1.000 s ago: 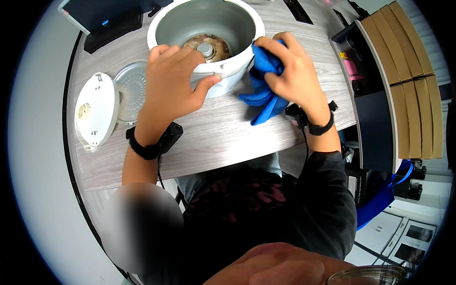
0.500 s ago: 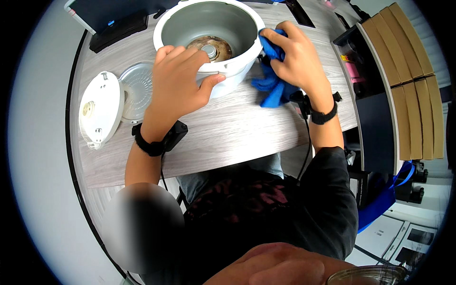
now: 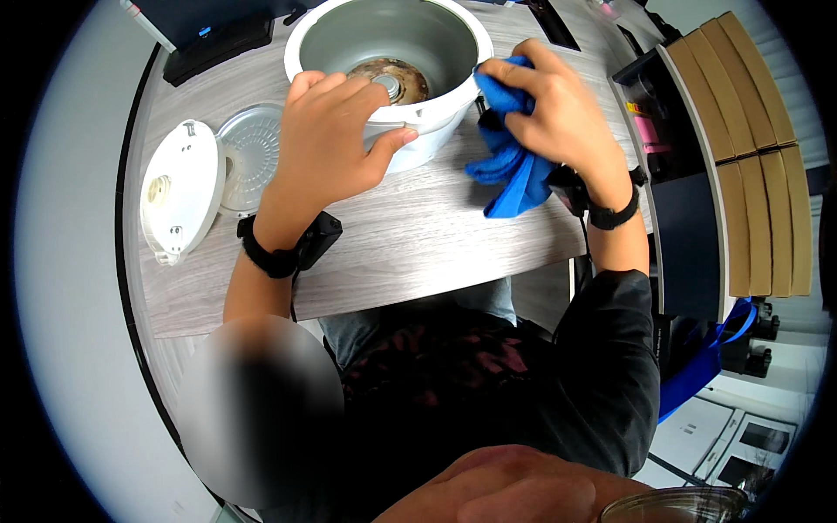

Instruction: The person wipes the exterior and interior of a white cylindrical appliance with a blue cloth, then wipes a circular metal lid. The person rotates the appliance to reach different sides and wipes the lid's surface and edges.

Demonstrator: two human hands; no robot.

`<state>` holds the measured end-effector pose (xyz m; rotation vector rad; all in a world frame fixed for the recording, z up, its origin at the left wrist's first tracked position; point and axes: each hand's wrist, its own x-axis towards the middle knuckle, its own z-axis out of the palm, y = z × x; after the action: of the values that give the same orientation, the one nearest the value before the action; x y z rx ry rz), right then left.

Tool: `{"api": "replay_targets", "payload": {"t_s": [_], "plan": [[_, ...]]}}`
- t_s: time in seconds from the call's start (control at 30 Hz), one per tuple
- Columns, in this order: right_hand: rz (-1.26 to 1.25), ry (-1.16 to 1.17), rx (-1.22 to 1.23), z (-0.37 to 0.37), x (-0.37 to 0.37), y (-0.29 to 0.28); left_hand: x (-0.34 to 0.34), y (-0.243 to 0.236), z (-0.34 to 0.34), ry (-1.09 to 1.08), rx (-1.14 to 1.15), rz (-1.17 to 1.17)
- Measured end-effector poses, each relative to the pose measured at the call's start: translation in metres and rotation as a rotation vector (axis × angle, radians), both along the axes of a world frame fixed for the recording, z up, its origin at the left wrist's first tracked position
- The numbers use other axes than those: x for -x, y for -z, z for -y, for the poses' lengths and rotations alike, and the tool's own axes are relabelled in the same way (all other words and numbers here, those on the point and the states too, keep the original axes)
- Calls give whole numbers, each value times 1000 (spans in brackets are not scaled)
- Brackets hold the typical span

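1. Head view: round white cooker body with a grey inner wall [image 3: 410,48] sits top centre of the frame, on a pale grey wood-grain table [image 3: 392,240].
2. Left hand [image 3: 336,144] is clamped on its near rim, fingers over the edge, thumb against the outside. Right hand [image 3: 567,118] has a crumpled soft blue cloth [image 3: 510,166] pinched between thumb and fingers.
3. Key bit imo: the rim's right side is just left of the right hand, the nearer one. Cloth runs lengthwise down the frame; can't tell if its top touches the rim.
4. Versus half a second ago, right hand and cloth sit slightly farther right.
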<state>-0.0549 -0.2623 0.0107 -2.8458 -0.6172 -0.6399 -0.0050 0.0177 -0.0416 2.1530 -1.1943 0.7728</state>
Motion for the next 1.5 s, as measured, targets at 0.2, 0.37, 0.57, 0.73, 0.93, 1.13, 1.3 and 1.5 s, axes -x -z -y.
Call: {"api": "replay_targets", "payload": {"t_s": [0.2, 0.37, 0.57, 0.73, 0.93, 1.13, 1.3, 1.5], "plan": [[37, 24, -55, 16, -33, 8, -2, 3, 1, -5, 19, 19], [35, -41, -93, 17, -25, 12, -2, 5, 3, -12, 33, 35], [-29, -193, -92, -18, 12, -4, -3, 7, 2, -20, 32, 46], [-49, -209, -100, -33, 20, -2, -2, 5, 2, -29, 11, 61], [0, -106, -48, -18, 19, 1, 0, 0, 1, -14, -15, 7], [145, 65, 52, 8, -16, 7, -1, -2, 1, -9, -13, 20], [79, 72, 145, 19, -56, -5, -2, 0, 1, -6, 8, 34], [-186, -61, 192, 10, -102, -41, -1, 3, -1, -15, 11, 16]]}}
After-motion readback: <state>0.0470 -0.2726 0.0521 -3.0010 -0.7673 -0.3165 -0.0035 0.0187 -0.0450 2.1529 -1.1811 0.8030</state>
